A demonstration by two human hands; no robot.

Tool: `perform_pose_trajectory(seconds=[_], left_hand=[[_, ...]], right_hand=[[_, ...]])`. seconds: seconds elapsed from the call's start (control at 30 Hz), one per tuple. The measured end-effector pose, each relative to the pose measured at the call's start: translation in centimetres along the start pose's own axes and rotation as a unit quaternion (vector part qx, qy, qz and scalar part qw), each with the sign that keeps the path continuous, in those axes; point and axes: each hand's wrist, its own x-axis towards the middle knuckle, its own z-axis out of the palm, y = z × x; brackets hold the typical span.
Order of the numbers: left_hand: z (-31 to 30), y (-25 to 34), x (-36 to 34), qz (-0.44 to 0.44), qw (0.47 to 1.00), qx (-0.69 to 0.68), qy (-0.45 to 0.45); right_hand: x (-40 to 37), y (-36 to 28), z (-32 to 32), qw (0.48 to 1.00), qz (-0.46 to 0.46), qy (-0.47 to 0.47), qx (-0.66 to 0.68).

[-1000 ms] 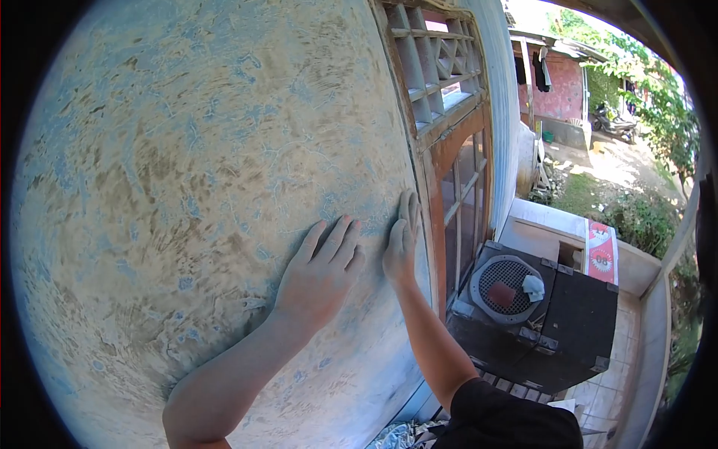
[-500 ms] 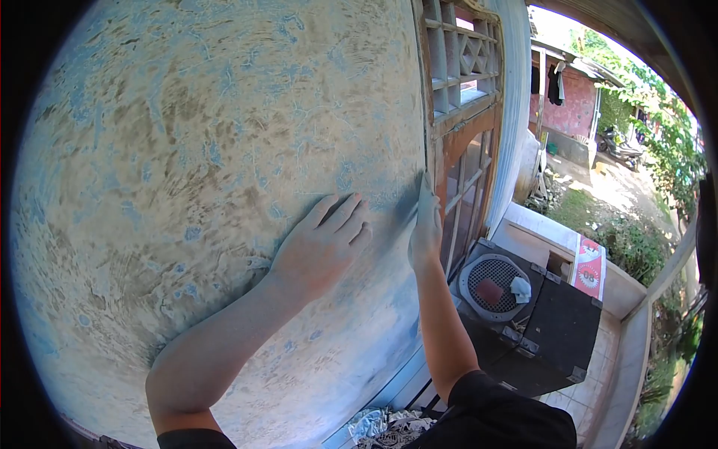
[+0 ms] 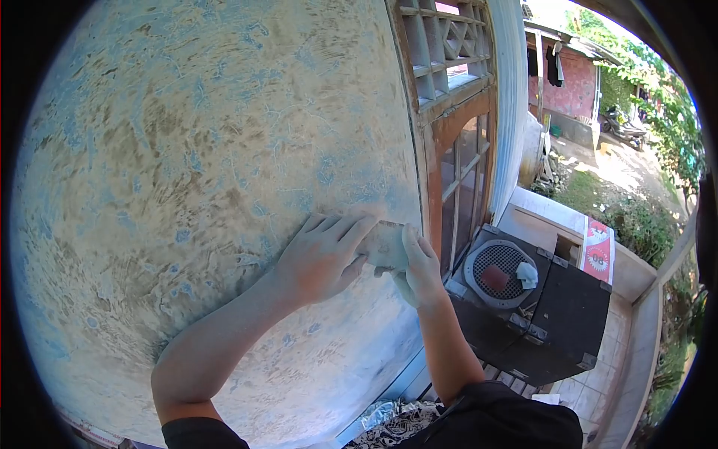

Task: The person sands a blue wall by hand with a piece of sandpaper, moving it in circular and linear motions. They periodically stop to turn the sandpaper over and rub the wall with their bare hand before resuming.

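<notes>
A flat, dusty grey rectangular piece of sandpaper (image 3: 385, 247) is held just in front of the peeling wall (image 3: 224, 135). My right hand (image 3: 419, 271) grips its right side, thumb on the near face and fingers behind. At the left edge, my left hand (image 3: 318, 258) has its index finger and thumb closed on the piece. The other left fingers are bent towards the wall, their tips partly hidden. Pale dust coats both hands and my left forearm.
A wooden window frame (image 3: 441, 142) borders the wall on the right. Below it stands a black speaker box (image 3: 565, 318) with a round grille (image 3: 501, 293), on which lie a reddish piece (image 3: 495, 278) and a crumpled white scrap (image 3: 526, 275). Patterned cloth (image 3: 393, 426) lies at the bottom.
My right hand has come down from beside the window frame and turned, showing the sandpaper's flat face. My left hand has shifted slightly right, and its fingers now meet the piece.
</notes>
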Motion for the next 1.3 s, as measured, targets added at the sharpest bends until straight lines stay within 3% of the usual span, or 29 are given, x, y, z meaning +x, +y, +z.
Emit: perform_pose_trajectory(seconds=[0.23,0.47,0.57,0.77,0.83,0.97,1.03,1.13,1.23,1.3], left_hand=[[-0.3,-0.4,0.2,0.008,0.999,0.042,0.007],[1.1,-0.7,-0.5,0.073,0.979,0.186,-0.030],[1.5,-1.1,-0.7,0.079,0.975,0.206,-0.042],[2.1,-0.9,-1.0,0.077,0.965,0.248,-0.041],[2.1,-1.1,-0.9,0.075,0.959,0.269,-0.035],[1.7,-1.4,-0.8,0.080,0.945,0.314,-0.042],[1.6,-1.3,-0.8,0.084,0.946,0.310,-0.042],[1.9,-1.1,-0.9,0.085,0.948,0.304,-0.040],[2.1,-1.1,-0.9,0.085,0.949,0.302,-0.036],[2.3,-1.2,-1.0,0.087,0.950,0.298,-0.034]], right_hand=[[-0.6,-0.2,1.4,0.996,-0.088,-0.011,0.024],[-0.9,1.6,0.6,0.996,-0.085,-0.031,-0.002],[-1.0,2.0,1.7,0.997,-0.073,-0.005,0.007],[2.3,2.8,-0.2,0.994,-0.100,-0.046,-0.006],[4.3,3.5,-2.1,0.986,-0.163,-0.019,0.008],[6.8,2.7,-4.6,0.979,-0.202,0.009,-0.039],[7.8,2.2,-5.0,0.949,-0.237,0.134,-0.158],[9.1,2.3,-4.2,0.923,-0.317,0.159,-0.150],[9.0,1.5,-1.9,0.892,-0.342,0.209,-0.212],[8.3,0.7,-1.3,0.888,-0.319,0.195,-0.268]])
